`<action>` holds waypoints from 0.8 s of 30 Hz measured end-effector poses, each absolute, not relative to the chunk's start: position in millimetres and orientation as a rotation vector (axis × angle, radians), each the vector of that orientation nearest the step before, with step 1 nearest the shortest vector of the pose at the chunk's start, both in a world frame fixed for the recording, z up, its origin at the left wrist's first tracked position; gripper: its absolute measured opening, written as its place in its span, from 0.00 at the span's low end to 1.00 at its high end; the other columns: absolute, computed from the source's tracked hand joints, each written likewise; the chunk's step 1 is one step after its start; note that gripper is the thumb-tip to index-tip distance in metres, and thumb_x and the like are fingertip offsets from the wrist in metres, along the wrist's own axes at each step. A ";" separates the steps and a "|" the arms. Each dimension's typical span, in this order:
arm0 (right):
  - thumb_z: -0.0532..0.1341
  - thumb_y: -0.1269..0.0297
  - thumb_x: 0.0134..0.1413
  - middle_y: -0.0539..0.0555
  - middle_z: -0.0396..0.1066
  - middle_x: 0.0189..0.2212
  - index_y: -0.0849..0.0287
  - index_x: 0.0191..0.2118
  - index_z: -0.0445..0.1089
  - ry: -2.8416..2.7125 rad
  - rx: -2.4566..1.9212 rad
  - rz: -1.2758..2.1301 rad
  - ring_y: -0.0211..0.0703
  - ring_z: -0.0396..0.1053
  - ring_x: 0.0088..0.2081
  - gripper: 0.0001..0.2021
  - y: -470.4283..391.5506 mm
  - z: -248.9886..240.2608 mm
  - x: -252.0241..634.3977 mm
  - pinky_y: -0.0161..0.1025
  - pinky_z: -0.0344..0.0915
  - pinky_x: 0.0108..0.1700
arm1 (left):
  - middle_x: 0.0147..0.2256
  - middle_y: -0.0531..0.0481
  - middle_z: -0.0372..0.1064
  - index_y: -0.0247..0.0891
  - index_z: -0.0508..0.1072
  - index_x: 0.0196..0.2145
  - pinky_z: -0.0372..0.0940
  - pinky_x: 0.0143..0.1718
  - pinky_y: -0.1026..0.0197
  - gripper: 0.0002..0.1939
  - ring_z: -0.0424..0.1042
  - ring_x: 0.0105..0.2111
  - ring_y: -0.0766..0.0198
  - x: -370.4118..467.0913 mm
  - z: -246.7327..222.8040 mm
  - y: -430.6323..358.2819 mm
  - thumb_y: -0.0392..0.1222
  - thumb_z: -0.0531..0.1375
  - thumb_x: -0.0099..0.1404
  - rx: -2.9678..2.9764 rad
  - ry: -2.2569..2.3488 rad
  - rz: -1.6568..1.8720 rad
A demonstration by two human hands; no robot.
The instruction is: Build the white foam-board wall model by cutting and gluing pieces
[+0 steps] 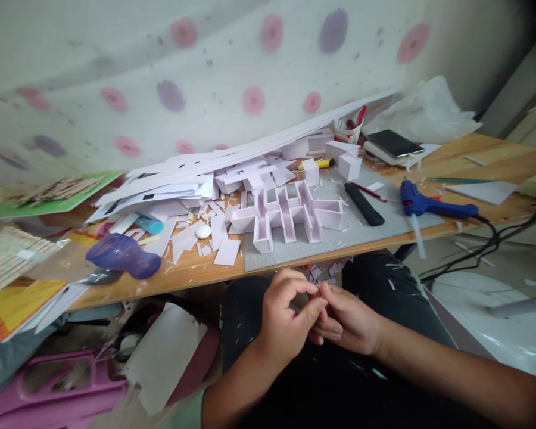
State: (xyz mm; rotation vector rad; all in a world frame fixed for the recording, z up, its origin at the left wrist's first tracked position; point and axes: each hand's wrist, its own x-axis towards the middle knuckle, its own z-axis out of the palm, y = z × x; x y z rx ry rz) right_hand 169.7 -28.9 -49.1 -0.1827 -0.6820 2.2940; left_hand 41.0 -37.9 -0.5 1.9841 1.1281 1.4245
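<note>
Above my lap, my left hand (290,313) and my right hand (351,319) meet at their fingertips. Each is closed in a pinch, thumb against fingers; anything between them is hidden or too small to name. Just beyond, at the table's front, a white foam-board structure (288,217) of several open-topped, angled compartments stands on a grey cutting mat (268,257). To its right on the mat lie a black utility knife or similar black-handled tool (364,204) and a dark red pencil (370,190). Neither hand touches these.
A blue glue gun (438,205) with its cord lies at the right edge. White offcuts (227,252) and a purple bottle-shaped thing (125,256) are on the left. Behind are stacked boards (161,179), a yellow cutter (321,164), a cup (348,131) and a phone (395,143).
</note>
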 end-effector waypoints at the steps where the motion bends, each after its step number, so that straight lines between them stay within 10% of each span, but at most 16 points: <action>1: 0.59 0.45 0.56 0.41 0.52 0.08 0.61 0.19 0.66 -0.687 -0.192 2.282 0.29 0.49 0.13 0.25 -28.8 -49.7 169.5 0.32 0.63 0.24 | 0.29 0.51 0.67 0.38 0.71 0.29 0.66 0.37 0.60 0.04 0.69 0.32 0.65 41.1 0.1 -38.3 0.34 0.64 0.57 1.992 1.141 1.435; 24: 0.68 0.50 0.47 0.40 0.54 0.09 0.58 0.20 0.59 -0.767 -0.507 2.079 0.28 0.49 0.14 0.22 -23.6 -49.5 174.2 0.32 0.56 0.25 | 0.28 0.53 0.68 0.37 0.69 0.26 0.64 0.46 0.58 0.07 0.70 0.32 0.66 37.3 5.9 -38.8 0.30 0.63 0.57 2.087 1.224 1.363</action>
